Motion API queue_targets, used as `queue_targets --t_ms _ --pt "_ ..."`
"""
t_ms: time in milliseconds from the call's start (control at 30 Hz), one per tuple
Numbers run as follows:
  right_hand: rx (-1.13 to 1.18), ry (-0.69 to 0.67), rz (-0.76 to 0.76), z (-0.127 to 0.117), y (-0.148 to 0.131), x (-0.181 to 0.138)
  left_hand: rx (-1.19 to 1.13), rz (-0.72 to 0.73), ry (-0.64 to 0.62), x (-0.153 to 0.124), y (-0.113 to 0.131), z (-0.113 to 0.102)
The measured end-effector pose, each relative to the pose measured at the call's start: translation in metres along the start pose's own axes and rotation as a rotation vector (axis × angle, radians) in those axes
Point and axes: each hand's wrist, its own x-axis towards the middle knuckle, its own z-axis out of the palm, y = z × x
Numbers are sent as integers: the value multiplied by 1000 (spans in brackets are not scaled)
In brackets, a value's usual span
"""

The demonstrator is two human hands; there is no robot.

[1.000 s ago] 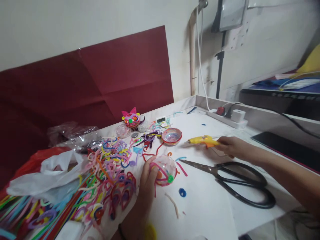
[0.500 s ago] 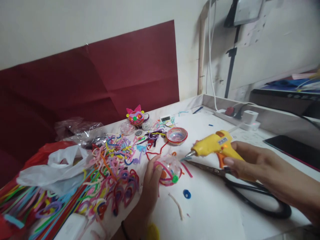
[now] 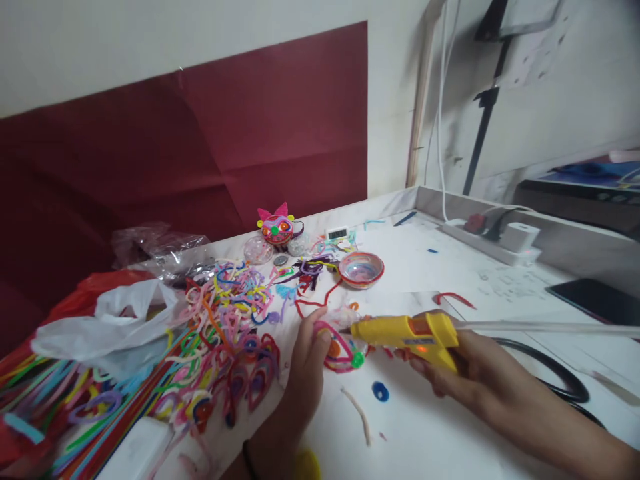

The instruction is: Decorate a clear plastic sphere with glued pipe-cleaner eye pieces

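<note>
My left hand [image 3: 305, 360] grips a clear plastic half-ball [image 3: 345, 353] from its left side, thumb in front. Pink pipe cleaner outlines, an orange piece and a green dot decorate its face. A yellow hot glue gun [image 3: 400, 331] is in my right hand [image 3: 465, 367], fingers wrapped round its handle. Its nozzle points left at the half-ball's upper part; whether the tip touches cannot be made out. A white glue stick [image 3: 540, 327] sticks out behind the gun. Beneath my right arm, black-handled scissors [image 3: 555, 370] are partly hidden.
Left lies a heap of coloured pipe cleaner pieces [image 3: 240, 293] beside a white plastic bag [image 3: 115, 327]. Behind stand a clear bowl with red rim [image 3: 361, 270] and a finished-looking animal face [image 3: 277, 229]. A power strip [image 3: 490, 241] and a phone [image 3: 595, 303] lie right.
My right hand has brought the glue gun left, from above the scissors to the half-ball, and turned it more level. My left hand keeps its hold. The view has shifted slightly.
</note>
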Motion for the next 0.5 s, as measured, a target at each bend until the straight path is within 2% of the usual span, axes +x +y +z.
queue_targets --t_ms 367,500 --pt "-48 0 -124 3 -17 2 40 4 -17 -1 -2 -3" --pt "-68 3 -152 4 -15 0 30 -12 -10 -1 0 -1"
